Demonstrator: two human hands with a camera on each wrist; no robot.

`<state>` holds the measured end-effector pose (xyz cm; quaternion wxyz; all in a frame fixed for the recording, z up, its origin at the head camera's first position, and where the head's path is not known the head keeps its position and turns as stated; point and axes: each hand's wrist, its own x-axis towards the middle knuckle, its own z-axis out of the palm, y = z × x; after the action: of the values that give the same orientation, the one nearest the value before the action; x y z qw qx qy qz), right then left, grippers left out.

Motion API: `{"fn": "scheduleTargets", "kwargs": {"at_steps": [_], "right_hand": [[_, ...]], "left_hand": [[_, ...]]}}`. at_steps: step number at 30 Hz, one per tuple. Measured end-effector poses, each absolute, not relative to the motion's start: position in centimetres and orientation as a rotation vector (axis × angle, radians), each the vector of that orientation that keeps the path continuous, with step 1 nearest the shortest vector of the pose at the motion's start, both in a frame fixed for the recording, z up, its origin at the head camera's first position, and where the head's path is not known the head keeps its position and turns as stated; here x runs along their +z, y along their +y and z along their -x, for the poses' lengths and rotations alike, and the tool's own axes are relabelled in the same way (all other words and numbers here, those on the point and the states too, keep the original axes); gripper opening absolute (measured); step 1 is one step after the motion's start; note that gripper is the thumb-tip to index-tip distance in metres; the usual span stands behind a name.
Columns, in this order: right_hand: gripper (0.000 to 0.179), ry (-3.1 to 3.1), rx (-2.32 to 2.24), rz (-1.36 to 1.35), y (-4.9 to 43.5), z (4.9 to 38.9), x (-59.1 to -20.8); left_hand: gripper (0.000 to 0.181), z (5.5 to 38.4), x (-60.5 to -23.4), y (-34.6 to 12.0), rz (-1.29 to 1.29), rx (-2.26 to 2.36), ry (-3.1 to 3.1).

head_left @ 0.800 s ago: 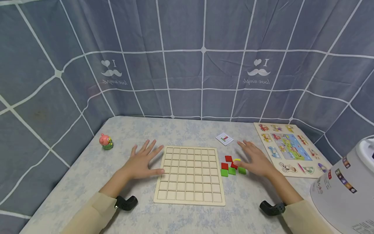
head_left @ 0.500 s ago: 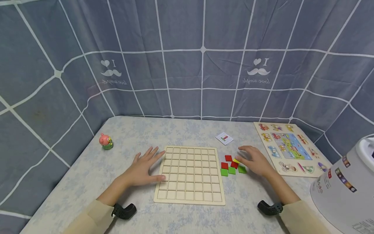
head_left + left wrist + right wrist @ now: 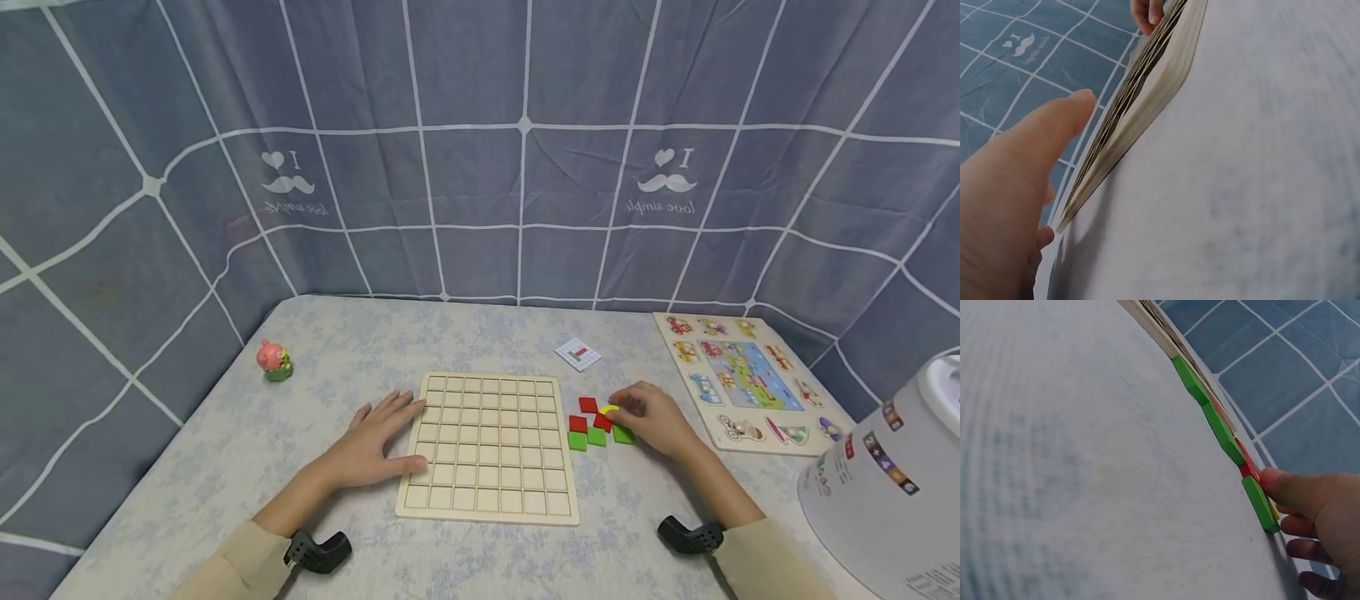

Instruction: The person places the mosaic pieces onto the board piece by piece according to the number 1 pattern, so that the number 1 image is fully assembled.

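A wooden grid board (image 3: 487, 518) with square recesses lies in the middle of the table. My left hand (image 3: 378, 446) lies at its left edge, fingers extended and thumb reaching over the rim; in the left wrist view the thumb (image 3: 1054, 128) is beside the board's edge. To the board's right is a cluster of small square tiles: red tiles (image 3: 588, 405), green tiles (image 3: 596, 437) and a yellow tile (image 3: 608, 409). My right hand (image 3: 656, 419) pinches the yellow tile between thumb and curled fingers. In the right wrist view the thumb (image 3: 1285, 484) partly hides it.
A small gridded pattern card (image 3: 578, 354) lies behind the tiles. At the right are a picture puzzle board (image 3: 750, 379) and a large white tub (image 3: 877, 475). A pink-and-green figurine (image 3: 274, 360) stands at the left. A blue curtain (image 3: 480, 167) hangs behind the table.
My right hand has lowered toward the tiles, its fingers closing around the yellow one. My left hand has moved slightly nearer, its fingers drawing closer together at the board's edge.
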<state>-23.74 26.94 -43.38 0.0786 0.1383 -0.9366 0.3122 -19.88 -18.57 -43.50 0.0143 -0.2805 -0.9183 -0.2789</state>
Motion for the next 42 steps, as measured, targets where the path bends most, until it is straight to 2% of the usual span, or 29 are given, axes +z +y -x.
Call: {"fn": "scheduleTargets", "kwargs": {"at_steps": [18, 27, 37, 42], "right_hand": [[0.021, -2.797, 0.965, -0.392, 27.3, 23.7, -44.1], [0.009, -2.780, 1.001, -0.347, 27.0, 23.4, -44.3], [0.022, -2.802, 1.043, -0.343, 27.9, 23.4, -43.7], [0.021, -2.857, 1.073, -0.359, 28.5, 23.3, -43.3]], "left_hand": [[0.080, 20.0, -44.0, -18.4, 0.915, -0.776, -2.847], [0.079, 19.9, -44.1, -18.4, 0.907, -0.773, -2.869], [0.079, 19.9, -44.1, -18.5, 0.910, -0.761, -2.876], [0.079, 19.9, -44.1, -18.5, 0.911, -0.769, -2.865]]}}
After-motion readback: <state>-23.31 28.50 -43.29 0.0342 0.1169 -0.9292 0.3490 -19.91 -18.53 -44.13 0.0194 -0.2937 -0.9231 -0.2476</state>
